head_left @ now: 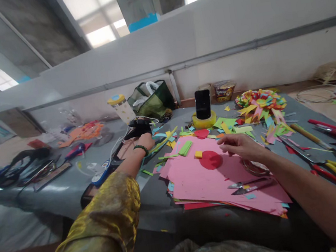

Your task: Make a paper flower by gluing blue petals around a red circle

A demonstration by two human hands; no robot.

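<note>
The left hand is held beside a black device, left and far; its grip cannot be told. The right hand, fingers parted, is held over the near pink paper stack, right of the red paper circle.

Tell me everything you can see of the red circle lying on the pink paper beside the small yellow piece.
The red circle looks like plain paper, round, with a fairly clean edge. It lies flat on the top pink sheet; whether it is one layer or several cannot be told. The yellow piece sits at its upper left edge, and the right hand is toward its upper right.
</note>
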